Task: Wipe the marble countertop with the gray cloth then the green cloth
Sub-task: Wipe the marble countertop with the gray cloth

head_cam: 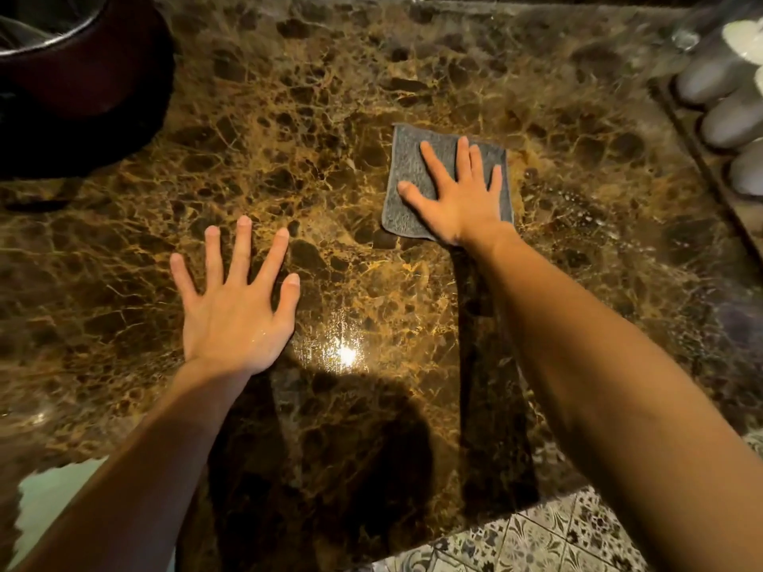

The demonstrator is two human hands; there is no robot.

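Note:
A folded gray cloth (411, 175) lies flat on the brown marble countertop (330, 97), right of center. My right hand (458, 196) presses down on it with fingers spread, covering most of its right half. My left hand (235, 299) rests flat on the bare marble to the left, fingers apart and holding nothing. A pale green cloth (49, 501) shows at the lower left edge, partly hidden by my left forearm.
A dark round pot with a metal rim (74, 64) stands at the back left. A wooden tray (702, 150) with pale rounded objects (726, 117) runs along the right edge. Patterned floor tiles (557, 538) show beyond the counter's front edge.

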